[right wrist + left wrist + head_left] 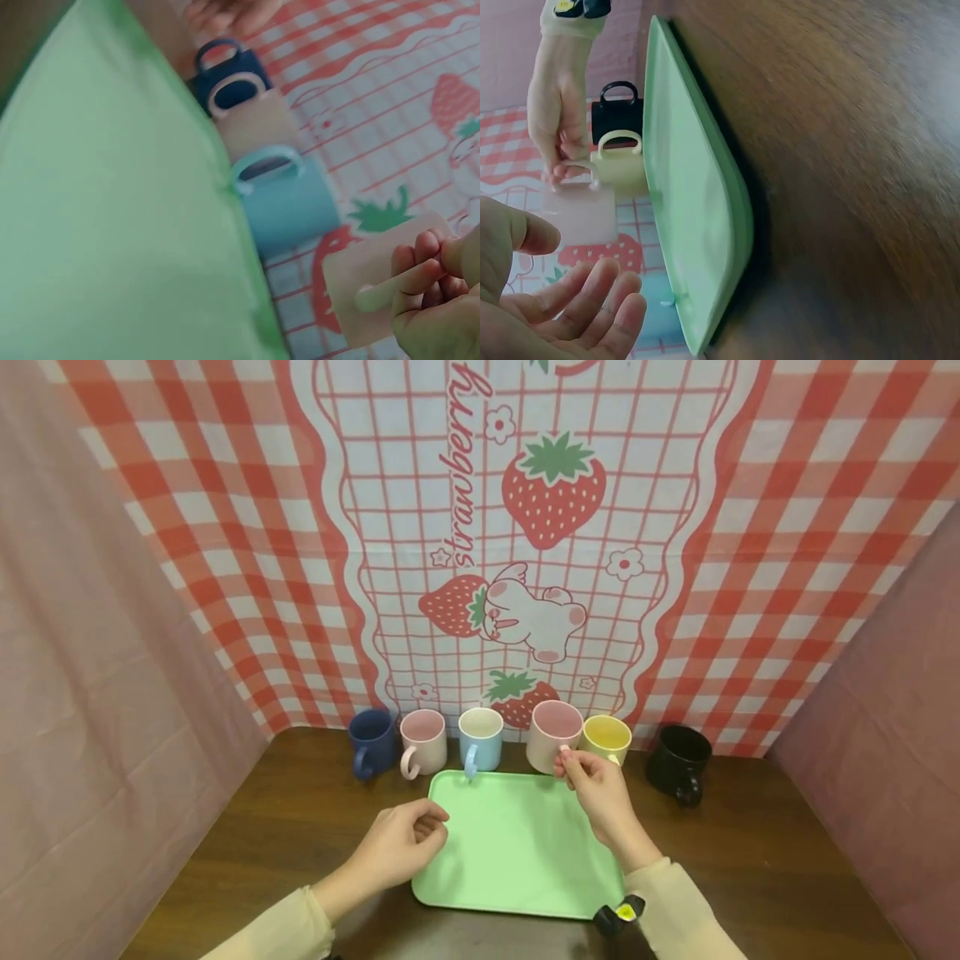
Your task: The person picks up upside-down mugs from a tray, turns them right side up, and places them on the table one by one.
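My right hand (602, 797) pinches the handle of a pink mug (550, 739), which is upright behind the far edge of a green tray (517, 847). In the right wrist view, the fingers (429, 279) curl round the pale handle. This mug looks higher than its neighbours, raised beside a yellow mug (606, 735). Over the tray's left edge hovers my left hand (397, 843), holding nothing; its fingers are loosely bent and spread in the left wrist view (577, 300).
Along the back stand a dark blue mug (372, 742), another pink mug (424, 743), a light blue mug (481, 742) and a black mug (677, 762). A checked strawberry cloth (637, 460) hangs behind the wooden table (750, 860). Pink curtains (97, 693) flank both sides.
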Tool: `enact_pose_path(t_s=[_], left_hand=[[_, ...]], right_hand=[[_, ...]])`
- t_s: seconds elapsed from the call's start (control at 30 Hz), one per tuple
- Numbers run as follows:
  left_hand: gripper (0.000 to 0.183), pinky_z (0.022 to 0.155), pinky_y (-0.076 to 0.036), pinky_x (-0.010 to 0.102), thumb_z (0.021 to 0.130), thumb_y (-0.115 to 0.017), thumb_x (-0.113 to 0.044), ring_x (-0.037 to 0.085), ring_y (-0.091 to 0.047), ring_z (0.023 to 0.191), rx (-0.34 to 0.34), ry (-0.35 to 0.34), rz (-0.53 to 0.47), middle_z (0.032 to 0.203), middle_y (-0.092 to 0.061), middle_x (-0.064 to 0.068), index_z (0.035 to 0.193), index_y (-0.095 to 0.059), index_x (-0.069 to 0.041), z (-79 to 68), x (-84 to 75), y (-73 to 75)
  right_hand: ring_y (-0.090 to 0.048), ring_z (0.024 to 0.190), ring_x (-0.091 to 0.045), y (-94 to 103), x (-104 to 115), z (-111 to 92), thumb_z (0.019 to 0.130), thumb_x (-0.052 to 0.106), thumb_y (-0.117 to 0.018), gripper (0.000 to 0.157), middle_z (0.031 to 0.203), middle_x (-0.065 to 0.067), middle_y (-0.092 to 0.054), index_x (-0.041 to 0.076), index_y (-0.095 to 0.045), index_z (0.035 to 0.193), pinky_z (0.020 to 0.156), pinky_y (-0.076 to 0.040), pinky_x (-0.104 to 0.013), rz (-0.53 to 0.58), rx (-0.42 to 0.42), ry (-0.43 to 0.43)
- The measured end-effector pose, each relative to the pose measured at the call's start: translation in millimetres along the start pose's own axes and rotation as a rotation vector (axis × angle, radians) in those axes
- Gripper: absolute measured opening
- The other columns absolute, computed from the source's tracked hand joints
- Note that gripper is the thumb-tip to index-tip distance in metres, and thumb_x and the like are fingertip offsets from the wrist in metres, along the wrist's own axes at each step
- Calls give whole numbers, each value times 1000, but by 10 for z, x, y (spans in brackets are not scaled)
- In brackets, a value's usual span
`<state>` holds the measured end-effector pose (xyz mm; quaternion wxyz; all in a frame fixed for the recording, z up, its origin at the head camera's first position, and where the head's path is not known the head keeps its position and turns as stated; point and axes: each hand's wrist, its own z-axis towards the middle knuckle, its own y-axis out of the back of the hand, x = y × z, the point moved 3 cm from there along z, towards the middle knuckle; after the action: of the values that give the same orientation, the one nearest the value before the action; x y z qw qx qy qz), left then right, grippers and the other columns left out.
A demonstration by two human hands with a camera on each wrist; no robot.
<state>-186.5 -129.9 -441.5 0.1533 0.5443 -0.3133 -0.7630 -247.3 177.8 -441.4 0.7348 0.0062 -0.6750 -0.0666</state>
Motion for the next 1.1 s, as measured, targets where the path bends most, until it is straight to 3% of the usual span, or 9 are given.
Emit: enact_pose_path(t_s=[0.17,0.33,0.63,0.93,1.1], left_hand=[[14,79,-66,37,98,-69,-9,10,-74,87,-1,-44,47,97,-78,-4,108,-78,-6,-50,14,80],[12,78,-64,33,97,-73,-8,7,-73,85,-15,-50,84,98,-78,-2,108,-78,-8,-90,75,169],[9,79,-66,40,96,-75,-8,9,-73,86,-54,-40,113,97,-77,-5,103,-78,-13,-137,131,340],[10,78,-64,34,95,-75,-8,11,-74,88,-21,-97,141,99,-76,-3,104,-78,-11,-151,131,279],[11,79,-65,37,95,-76,-8,14,-75,91,-16,-110,133,102,-77,0,106,-78,-8,-156,108,254]], right_hand=[[-61,86,-12,-47,-113,155,115,21,-60,35,95,-8,-74,-11,-74,113,76,-55,-22,-15,-15,-24],[-63,84,-9,-87,-213,257,114,18,-61,34,95,-9,-75,-13,-75,112,76,-58,-23,-22,-37,-14],[-59,80,-14,-155,-409,376,113,17,-62,35,85,-6,-72,-15,-73,103,65,-49,-21,-37,-38,-35],[-61,82,-16,-191,-478,392,113,14,-62,33,88,-9,-72,-15,-73,103,69,-53,-25,-23,-38,-65],[-59,79,-15,-184,-489,398,114,19,-62,35,88,-8,-72,-10,-74,99,66,-49,-23,-61,2,-56]])
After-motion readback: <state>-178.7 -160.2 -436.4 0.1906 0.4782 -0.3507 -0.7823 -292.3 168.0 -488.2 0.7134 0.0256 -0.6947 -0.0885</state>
